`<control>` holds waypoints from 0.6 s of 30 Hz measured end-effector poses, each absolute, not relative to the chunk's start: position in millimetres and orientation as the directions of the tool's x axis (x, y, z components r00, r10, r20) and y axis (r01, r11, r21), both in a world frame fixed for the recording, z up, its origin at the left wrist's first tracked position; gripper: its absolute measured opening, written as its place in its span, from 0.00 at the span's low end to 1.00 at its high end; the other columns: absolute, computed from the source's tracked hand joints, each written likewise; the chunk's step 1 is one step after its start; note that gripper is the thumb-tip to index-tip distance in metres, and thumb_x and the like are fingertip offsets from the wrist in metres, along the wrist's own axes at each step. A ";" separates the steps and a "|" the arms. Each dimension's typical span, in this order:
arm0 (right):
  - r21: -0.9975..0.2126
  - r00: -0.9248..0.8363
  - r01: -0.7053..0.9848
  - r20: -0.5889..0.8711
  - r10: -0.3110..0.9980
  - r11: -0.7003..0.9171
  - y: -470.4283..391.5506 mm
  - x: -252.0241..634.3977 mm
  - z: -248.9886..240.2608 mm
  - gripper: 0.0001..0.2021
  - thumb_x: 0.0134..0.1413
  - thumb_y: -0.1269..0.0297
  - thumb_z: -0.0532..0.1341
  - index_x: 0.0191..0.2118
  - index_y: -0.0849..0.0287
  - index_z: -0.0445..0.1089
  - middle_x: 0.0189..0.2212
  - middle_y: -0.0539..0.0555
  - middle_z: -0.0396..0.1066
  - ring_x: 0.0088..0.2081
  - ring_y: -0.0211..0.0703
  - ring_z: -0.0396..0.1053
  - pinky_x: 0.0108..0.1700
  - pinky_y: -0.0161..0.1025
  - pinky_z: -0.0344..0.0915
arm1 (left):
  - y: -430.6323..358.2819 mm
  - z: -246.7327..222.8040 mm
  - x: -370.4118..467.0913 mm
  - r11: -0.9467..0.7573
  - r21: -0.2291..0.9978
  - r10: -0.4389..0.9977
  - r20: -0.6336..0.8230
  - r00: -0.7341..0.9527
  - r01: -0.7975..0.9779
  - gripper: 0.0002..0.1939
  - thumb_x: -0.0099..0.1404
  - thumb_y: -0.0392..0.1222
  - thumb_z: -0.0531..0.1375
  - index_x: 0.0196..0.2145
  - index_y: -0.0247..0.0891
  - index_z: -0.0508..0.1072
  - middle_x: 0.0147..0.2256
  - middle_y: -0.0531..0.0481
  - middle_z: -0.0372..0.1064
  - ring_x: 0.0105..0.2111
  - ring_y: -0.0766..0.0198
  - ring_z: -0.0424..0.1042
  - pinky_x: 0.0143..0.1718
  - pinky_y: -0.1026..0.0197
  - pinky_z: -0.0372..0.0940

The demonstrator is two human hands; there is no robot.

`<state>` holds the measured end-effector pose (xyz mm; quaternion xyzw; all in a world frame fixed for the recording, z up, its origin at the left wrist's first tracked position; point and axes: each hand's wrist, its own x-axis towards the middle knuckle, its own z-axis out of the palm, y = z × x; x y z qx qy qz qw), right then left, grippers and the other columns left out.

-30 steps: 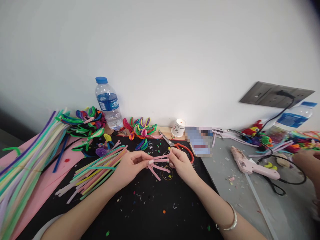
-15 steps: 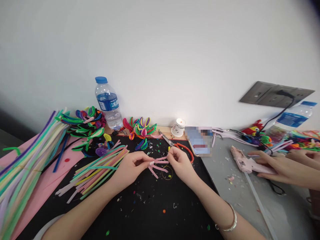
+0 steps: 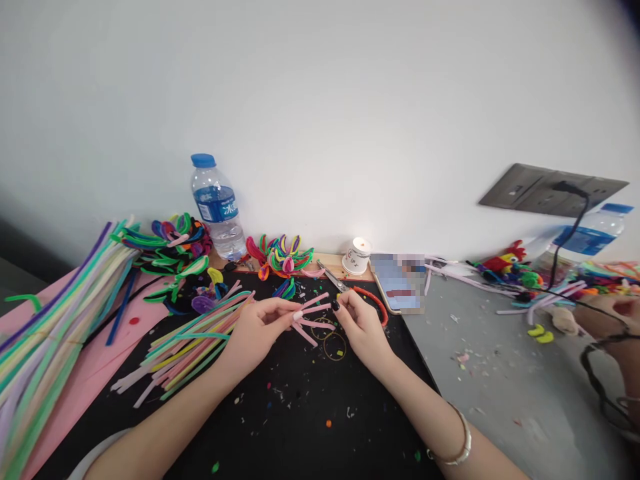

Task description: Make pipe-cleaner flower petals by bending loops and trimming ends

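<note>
Around the held stems [image 3: 317, 309], over the mat [image 3: 300, 427]: loose stems [image 3: 195, 350] at nine o'clock, the bundle [image 3: 55, 347] farther out on paper [image 3: 127, 337]; bottle [image 3: 217, 207] between ten and eleven; flower [image 3: 286, 258] at eleven; cup [image 3: 357, 259] on the bench [image 3: 333, 262] at one, scissors [image 3: 337, 280] before it; phone [image 3: 397, 283] at two; wall socket [image 3: 535, 190] beyond.

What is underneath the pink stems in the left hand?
Beneath the pink stems, as seen from above, are the black mat and thin loops lying on it. The left hand hides where the stems converge and whatever lies directly under it.

On the right are a silvery bracelet [image 3: 468, 437] and a black-painted thumbnail [image 3: 335, 305].
</note>
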<state>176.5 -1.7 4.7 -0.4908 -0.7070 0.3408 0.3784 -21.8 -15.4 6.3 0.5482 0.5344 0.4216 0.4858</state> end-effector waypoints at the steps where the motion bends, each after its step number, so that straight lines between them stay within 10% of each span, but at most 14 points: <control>1: -0.859 -0.242 0.426 0.193 0.951 0.283 -1.8 176.0 4.2 0.07 0.56 0.64 0.52 0.28 0.58 0.57 0.21 0.45 0.54 0.22 0.33 0.52 0.24 0.31 0.50 | -14.9 4.4 -21.8 0.062 0.988 0.996 -0.069 0.047 0.142 0.11 0.55 0.46 0.62 0.35 0.38 0.76 0.30 0.50 0.75 0.31 0.63 0.71 0.33 0.65 0.64; 11: -0.870 -0.416 0.430 0.048 0.908 0.242 -9.4 166.3 0.3 0.03 0.48 0.67 0.59 0.30 0.60 0.68 0.21 0.47 0.64 0.20 0.31 0.55 0.23 0.30 0.53 | -17.1 0.0 -18.0 0.152 0.965 0.986 -0.163 -0.038 -0.213 0.12 0.51 0.44 0.66 0.34 0.37 0.75 0.26 0.52 0.73 0.28 0.69 0.70 0.30 0.69 0.64; 18: -0.996 -0.319 0.088 -0.024 0.947 0.005 -7.8 164.8 -0.9 0.06 0.51 0.63 0.58 0.28 0.61 0.66 0.19 0.48 0.68 0.16 0.30 0.59 0.18 0.29 0.56 | -20.2 2.2 -15.2 0.211 0.959 0.977 -0.210 0.023 -0.192 0.12 0.51 0.44 0.66 0.31 0.34 0.75 0.27 0.49 0.74 0.29 0.67 0.71 0.32 0.67 0.66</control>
